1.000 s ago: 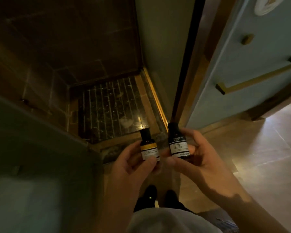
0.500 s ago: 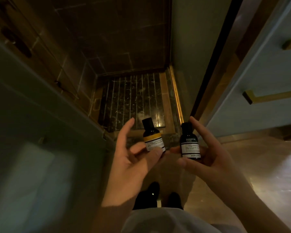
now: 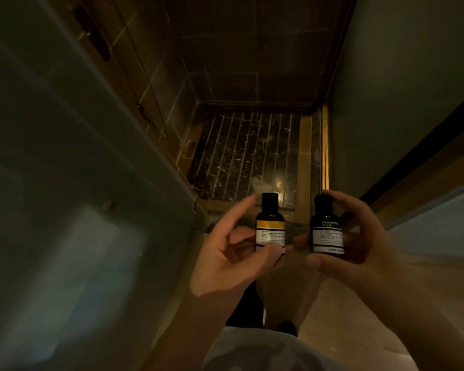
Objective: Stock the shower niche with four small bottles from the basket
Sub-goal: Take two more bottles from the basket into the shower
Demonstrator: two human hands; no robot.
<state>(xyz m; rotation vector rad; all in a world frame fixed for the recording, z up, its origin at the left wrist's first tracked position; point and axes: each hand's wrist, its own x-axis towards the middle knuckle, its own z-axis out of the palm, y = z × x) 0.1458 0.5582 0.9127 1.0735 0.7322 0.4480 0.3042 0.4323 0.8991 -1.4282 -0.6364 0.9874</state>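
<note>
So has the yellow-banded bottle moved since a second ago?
Cannot tell for certain: the camera itself swung. The yellow-banded bottle, in the left hand, sits slightly farther over the dark shower floor.

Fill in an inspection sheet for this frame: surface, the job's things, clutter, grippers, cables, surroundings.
Surface: dark veined marble shower floor, pale strips across it, bare.
Job's things: small dark bottle with yellow band and small dark bottle with white label, both upright, capped, apart. Niche and basket not in view.
Clutter: nothing seen.
Grippers: left hand pinches the yellow-band bottle, forefinger lifted; right hand wraps the white-label bottle.
Cables: a thin dark line on the brown tiled wall; cannot tell what.
Surroundings: frosted glass panel at left, dim light.
</note>
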